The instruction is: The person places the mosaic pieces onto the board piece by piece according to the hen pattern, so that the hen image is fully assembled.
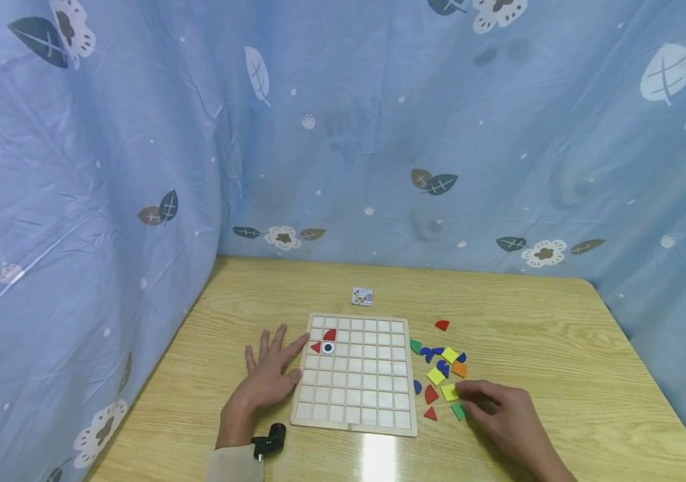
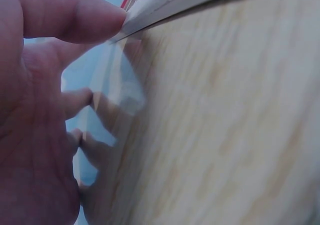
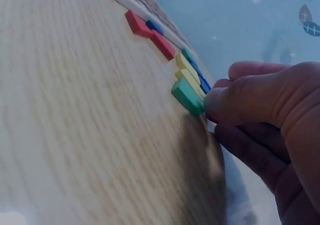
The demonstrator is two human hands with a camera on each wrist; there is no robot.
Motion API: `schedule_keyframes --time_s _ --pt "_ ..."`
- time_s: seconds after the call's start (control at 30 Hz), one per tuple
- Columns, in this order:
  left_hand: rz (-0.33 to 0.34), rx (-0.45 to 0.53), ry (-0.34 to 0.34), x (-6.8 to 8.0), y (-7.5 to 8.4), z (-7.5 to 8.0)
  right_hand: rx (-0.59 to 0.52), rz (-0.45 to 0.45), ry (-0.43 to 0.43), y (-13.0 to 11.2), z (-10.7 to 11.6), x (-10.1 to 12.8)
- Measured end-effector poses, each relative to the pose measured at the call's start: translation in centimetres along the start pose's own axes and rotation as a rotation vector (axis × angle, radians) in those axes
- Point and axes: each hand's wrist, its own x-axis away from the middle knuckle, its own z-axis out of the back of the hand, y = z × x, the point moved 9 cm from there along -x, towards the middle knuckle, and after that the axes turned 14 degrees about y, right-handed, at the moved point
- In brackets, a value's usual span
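A square wooden grid board lies on the table. On its upper left cells sit a red triangle, a red quarter-circle and a white tile with a dark dot. My left hand is spread flat at the board's left side, thumb and index fingertip at its edge. My right hand is over the loose pieces, thumb and index finger apart. Its index fingertip is at a yellow square. The thumb tip is right at the end of a green piece.
Right of the board lie several blue, yellow, red and green pieces, an orange square, and a red quarter-circle farther back. A small printed grid card lies behind the board. Blue patterned curtains surround the table.
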Motion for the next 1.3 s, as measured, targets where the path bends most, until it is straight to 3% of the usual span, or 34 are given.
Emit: schedule_keyframes --time_s 0.2,0.5,0.7,0.87,1.1,1.3 --pt "-0.001 -0.011 0.004 0.0 0.0 0.0 -0.009 0.060 0.039 -0.2 0.3 -0.3" --pt "0.002 -0.015 0.013 0.0 0.1 0.2 0.014 0.067 -0.044 -0.2 -0.9 -0.8" --pt "0.003 -0.015 0.008 0.0 0.0 0.2 0.010 0.094 -0.041 -0.7 -1.5 -0.9" --pt "0.001 -0.018 0.005 0.0 0.0 -0.1 0.009 0.095 -0.003 -0.6 -1.0 -0.7" --pt "0.002 -0.021 0.003 0.0 0.1 0.0 -0.022 0.030 0.020 -0.3 0.1 -0.8" --pt "0.005 -0.017 0.002 0.0 0.0 0.1 -0.068 0.075 0.051 -2.1 1.0 -1.7"
